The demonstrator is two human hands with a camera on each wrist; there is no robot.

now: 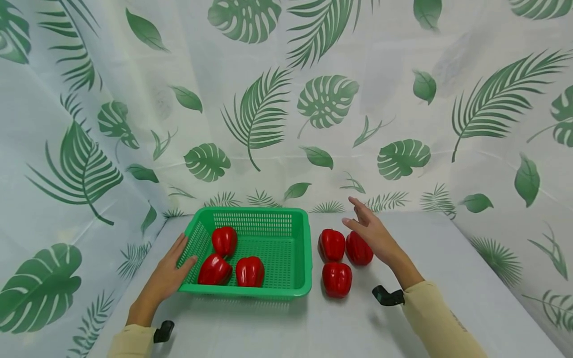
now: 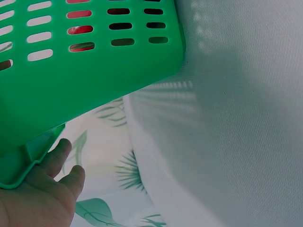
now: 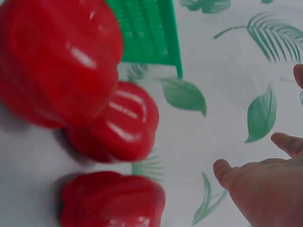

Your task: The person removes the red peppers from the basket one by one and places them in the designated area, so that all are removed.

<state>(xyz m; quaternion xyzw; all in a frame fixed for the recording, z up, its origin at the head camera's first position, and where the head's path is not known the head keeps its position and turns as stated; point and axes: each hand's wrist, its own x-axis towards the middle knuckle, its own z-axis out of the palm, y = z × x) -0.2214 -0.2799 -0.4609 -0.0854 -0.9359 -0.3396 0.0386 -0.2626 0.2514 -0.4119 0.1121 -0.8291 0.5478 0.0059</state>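
A green plastic basket [image 1: 309, 248] stands left of centre in the head view. Inside lie three red bell peppers: one at the back [image 1: 225, 241], one at the front left [image 1: 215, 270] and one at the front middle [image 1: 250, 272]. My left hand [image 1: 169, 271] rests on the basket's left rim, fingers straight. To the basket's right sit three more red bell peppers: a back-left one [image 1: 332, 244], a back-right one [image 1: 358, 248] and a front one [image 1: 337, 280]. Over the back-right pepper my right hand [image 1: 372, 232] hovers with fingers extended, holding nothing.
The table [image 1: 268, 333] has a white cover. Behind it and at both sides hangs a white curtain [image 1: 277, 184] with green leaf prints. Each wrist carries a black camera mount, one on the left [image 1: 163, 331] and one on the right [image 1: 387, 296].
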